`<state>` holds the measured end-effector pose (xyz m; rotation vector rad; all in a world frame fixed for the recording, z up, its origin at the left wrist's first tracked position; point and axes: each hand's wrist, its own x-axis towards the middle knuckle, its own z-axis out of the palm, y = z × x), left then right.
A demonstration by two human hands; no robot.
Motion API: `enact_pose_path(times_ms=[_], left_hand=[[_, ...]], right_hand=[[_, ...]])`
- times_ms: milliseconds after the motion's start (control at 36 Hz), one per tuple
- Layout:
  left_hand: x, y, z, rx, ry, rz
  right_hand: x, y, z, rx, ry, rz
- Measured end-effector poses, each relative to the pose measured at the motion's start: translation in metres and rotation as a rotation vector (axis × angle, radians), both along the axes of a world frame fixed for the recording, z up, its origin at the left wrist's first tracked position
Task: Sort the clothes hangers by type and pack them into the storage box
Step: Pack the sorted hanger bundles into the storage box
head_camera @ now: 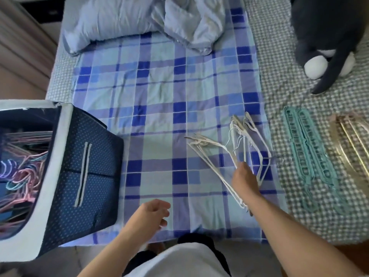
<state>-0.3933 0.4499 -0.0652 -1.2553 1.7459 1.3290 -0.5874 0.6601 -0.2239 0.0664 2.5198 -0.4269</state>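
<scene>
Here the right hand (244, 178) reaches out at about 4 o'clock from the middle of the blue plaid sheet (159, 92) and has its fingers among the white hangers (235, 148), a loose fan of thin frames with wire hooks lying toward 3 o'clock. Whether the fingers have actually closed round the frames I cannot tell, since the back of the hand hides them. The left hand (152, 213) hovers at 6 o'clock, fingers loosely curled, holding nothing.

The storage box (60, 176), dark blue with pale dots and white trim, sits open at 9 o'clock and already holds a tangle of pink and pastel hangers (22, 172). Past the white pile, at 3 o'clock, 2 more sorted groups lie on the checked blanket (279, 56): a teal stack (311, 156) and, at the frame's edge, a beige and gold stack (349, 140).

These white hangers look light and fairly stiff, but thin and smooth, so a bundle is likely to slide apart or snag hook on hook. A sound hold would be round the gathered necks just below the hooks, or across the bunched shoulders, with the left hand steadying the lower bars before the lift toward the box.
</scene>
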Motion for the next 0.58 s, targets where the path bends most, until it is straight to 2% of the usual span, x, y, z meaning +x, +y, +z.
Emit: enact_pose_path(times_ms=[167,306,472,583], left_hand=[[-0.043,0.025,0.018,-0.054,0.251,-0.041],[-0.076,0.027,0.023,-0.463,0.497,-0.190],[-0.086,0.001,0.039,-0.221,0.521,0.024],[-0.076,-0.007,0.042,-0.105,0.539,-0.028]], right_hand=[[0.053,-0.015,0.079,-0.202,0.031,0.079],[0.094,-0.044,0.138,-0.437,-0.122,0.104],[0.117,-0.056,0.160,-0.449,-0.119,0.189],[0.120,-0.053,0.155,-0.436,-0.096,0.265]])
